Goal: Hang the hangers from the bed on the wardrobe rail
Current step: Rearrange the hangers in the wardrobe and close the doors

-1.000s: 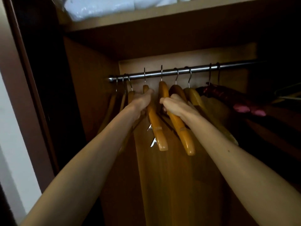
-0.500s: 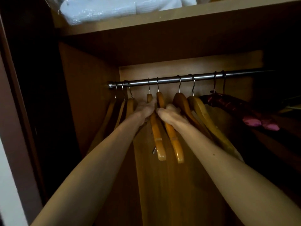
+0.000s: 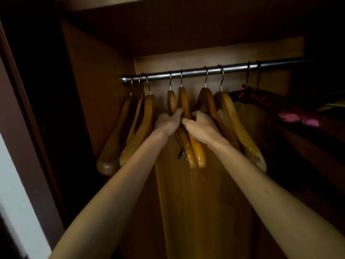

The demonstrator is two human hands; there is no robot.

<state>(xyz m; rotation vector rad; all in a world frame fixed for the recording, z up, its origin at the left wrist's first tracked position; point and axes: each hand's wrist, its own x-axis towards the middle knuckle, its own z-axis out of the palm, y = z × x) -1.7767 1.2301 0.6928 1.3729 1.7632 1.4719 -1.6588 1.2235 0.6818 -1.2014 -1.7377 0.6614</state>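
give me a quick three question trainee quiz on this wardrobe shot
1. True or false: the two hangers that the hands touch have their hooks over the rail.
2. How many wooden hangers hang left of the left hand? A) one B) three C) five
3. Fill in: the two hangers at the far right of the rail, beyond the right hand, are ____ rather than bare wood.

Key: 1 true; 2 B; 3 padded.

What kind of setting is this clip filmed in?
The inside of a wooden wardrobe, most likely in a bedroom. A metal rail spans it, carrying wooden hangers and a dark padded hanger, under a shelf. Both hands, left hand and right hand, reach among the hangers.
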